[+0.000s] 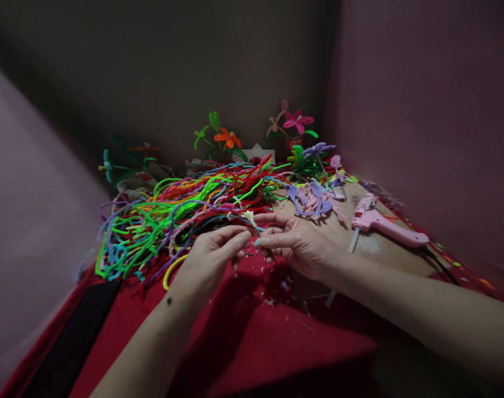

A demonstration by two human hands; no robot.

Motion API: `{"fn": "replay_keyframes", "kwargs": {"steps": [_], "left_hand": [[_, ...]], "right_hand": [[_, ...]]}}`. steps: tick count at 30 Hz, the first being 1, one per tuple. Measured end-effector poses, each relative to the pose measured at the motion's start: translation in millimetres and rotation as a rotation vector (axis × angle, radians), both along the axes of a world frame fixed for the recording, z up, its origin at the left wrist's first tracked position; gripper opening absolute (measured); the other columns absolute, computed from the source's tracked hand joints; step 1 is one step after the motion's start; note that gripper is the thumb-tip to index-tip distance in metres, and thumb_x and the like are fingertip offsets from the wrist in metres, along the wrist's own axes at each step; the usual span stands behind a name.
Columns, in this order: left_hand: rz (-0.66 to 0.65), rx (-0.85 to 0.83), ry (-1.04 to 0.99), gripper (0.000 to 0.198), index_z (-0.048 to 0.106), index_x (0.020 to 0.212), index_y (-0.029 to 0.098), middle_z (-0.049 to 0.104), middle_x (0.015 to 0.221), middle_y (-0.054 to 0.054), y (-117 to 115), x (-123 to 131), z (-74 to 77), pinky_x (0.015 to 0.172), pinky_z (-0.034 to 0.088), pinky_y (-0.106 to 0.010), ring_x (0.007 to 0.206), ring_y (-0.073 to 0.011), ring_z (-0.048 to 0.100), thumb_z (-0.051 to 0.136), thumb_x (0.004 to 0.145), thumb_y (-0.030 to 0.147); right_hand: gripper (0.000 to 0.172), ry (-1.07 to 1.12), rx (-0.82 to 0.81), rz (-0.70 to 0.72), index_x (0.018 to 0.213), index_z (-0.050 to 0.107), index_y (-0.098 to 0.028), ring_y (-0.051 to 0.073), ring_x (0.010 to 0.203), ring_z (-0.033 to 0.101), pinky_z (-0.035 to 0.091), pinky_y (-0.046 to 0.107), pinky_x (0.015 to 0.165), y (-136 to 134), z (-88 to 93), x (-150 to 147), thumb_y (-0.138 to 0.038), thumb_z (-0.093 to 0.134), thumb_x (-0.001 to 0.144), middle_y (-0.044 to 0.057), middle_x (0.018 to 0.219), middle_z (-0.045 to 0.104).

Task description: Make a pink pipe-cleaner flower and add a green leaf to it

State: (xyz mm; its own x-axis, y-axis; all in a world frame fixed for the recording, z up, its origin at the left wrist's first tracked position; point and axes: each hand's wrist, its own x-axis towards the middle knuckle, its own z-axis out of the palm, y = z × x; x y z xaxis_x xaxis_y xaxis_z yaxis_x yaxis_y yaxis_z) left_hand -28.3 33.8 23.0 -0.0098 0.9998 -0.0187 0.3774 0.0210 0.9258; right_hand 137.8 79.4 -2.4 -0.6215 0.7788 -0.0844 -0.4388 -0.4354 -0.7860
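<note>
Between the fingers of my right hand (295, 243) is a thin dark stem topped by a small cluster of pale yellow stamens (248, 216). The stem slants down through the grip. My left hand (221, 246) is close on the left side, thumb and fingertips pinched together just below the pale tip. Whatever those fingers pinch, if anything, is hidden. Behind both hands spreads a large heap of pipe cleaners (185, 207) in green, red, orange, purple and other colours. Purple and pink fuzzy petals (313, 200) lie beyond my right hand.
A pink glue gun (384, 224) rests on a cardboard sheet (374, 251) at the right, its cord trailing off. Pipe-cleaner flowers, one orange (227, 138) and one pink (297, 121), stand at the back. Small scraps litter the red cloth (285, 331).
</note>
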Motion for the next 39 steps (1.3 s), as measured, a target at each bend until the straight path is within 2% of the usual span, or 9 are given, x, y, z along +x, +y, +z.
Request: {"fn": "replay_keyframes", "kwargs": {"steps": [4,10,15,20,23,27,30,35,39], "left_hand": [[-0.017,0.000,-0.311,0.019,0.066,0.070,0.012,0.057,0.064,-0.001,7,17,-3.6,0.056,0.037,-0.022,0.058,-0.0102,0.049,0.065,0.073,0.030],[0.219,0.181,-0.469,0.012,0.064,0.072,0.013,0.057,0.065,0.001,14,12,3.5,0.050,0.036,-0.017,0.053,-0.0051,0.045,0.069,0.070,0.023],[0.225,0.179,-0.702,0.008,0.056,0.077,0.015,0.064,0.069,-0.001,17,3,9.6,0.041,0.030,-0.012,0.043,-0.0022,0.039,0.060,0.078,0.022],[0.196,0.196,-0.702,0.004,0.056,0.078,0.014,0.056,0.057,0.002,16,-2,9.1,0.038,0.028,-0.011,0.039,-0.0016,0.036,0.057,0.080,0.018],[0.157,0.169,-0.725,0.004,0.056,0.080,0.015,0.053,0.053,0.003,13,-1,10.3,0.034,0.024,-0.010,0.035,-0.0007,0.030,0.057,0.080,0.019],[0.136,0.100,-0.735,0.008,0.056,0.081,0.016,0.053,0.053,0.004,9,6,9.1,0.032,0.025,-0.010,0.034,-0.0008,0.028,0.058,0.079,0.023],[0.148,0.084,-0.709,0.010,0.056,0.082,0.017,0.053,0.054,0.004,8,12,4.9,0.032,0.026,-0.010,0.034,-0.0011,0.027,0.060,0.079,0.025],[0.141,0.144,-0.688,0.009,0.053,0.079,0.017,0.052,0.053,0.004,9,16,-1.4,0.035,0.025,-0.008,0.036,-0.0003,0.028,0.059,0.079,0.023],[0.150,0.165,-0.668,0.007,0.054,0.079,0.017,0.052,0.054,0.004,8,17,-3.0,0.036,0.024,-0.008,0.037,-0.0003,0.029,0.058,0.080,0.022]], "right_hand": [[0.047,0.008,0.059,0.013,0.103,0.055,-0.017,0.009,0.048,0.055,0.042,0.021,0.047,-1,-3.8,-1,-0.013,0.075,0.060,-0.004,0.062,0.061],[0.026,-0.106,0.031,0.147,0.089,0.056,-0.014,0.010,0.046,0.056,0.047,0.022,0.046,-4,-13.6,-4,-0.015,0.068,0.065,0.000,0.059,0.062],[0.012,-0.325,0.125,0.233,0.078,0.061,-0.013,0.006,0.040,0.048,0.037,0.016,0.038,-10,-18.2,-8,-0.015,0.064,0.067,-0.004,0.051,0.055],[0.032,-0.282,0.214,0.215,0.086,0.061,-0.014,0.007,0.062,0.053,0.042,0.018,0.057,-12,-15.9,-9,-0.017,0.075,0.058,-0.003,0.072,0.057],[0.037,-0.244,0.228,0.230,0.091,0.060,-0.013,0.008,0.067,0.053,0.043,0.022,0.063,-12,-14.9,-9,-0.025,0.076,0.060,-0.001,0.076,0.058],[0.028,-0.239,0.266,0.355,0.084,0.055,-0.013,0.007,0.054,0.052,0.042,0.019,0.049,-14,-13.9,-9,-0.035,0.066,0.071,0.000,0.069,0.060],[0.018,-0.283,0.320,0.457,0.074,0.050,-0.015,0.004,0.038,0.047,0.036,0.015,0.035,-16,-11.7,-9,-0.032,0.052,0.081,-0.001,0.061,0.059],[0.012,-0.365,0.271,0.438,0.070,0.049,-0.015,0.004,0.031,0.045,0.035,0.013,0.030,-19,-7.8,-12,-0.021,0.045,0.080,-0.004,0.051,0.055],[0.016,-0.416,0.253,0.434,0.065,0.049,-0.015,0.005,0.029,0.044,0.035,0.013,0.028,-21,-5.0,-12,-0.018,0.043,0.080,-0.005,0.046,0.052]]}}
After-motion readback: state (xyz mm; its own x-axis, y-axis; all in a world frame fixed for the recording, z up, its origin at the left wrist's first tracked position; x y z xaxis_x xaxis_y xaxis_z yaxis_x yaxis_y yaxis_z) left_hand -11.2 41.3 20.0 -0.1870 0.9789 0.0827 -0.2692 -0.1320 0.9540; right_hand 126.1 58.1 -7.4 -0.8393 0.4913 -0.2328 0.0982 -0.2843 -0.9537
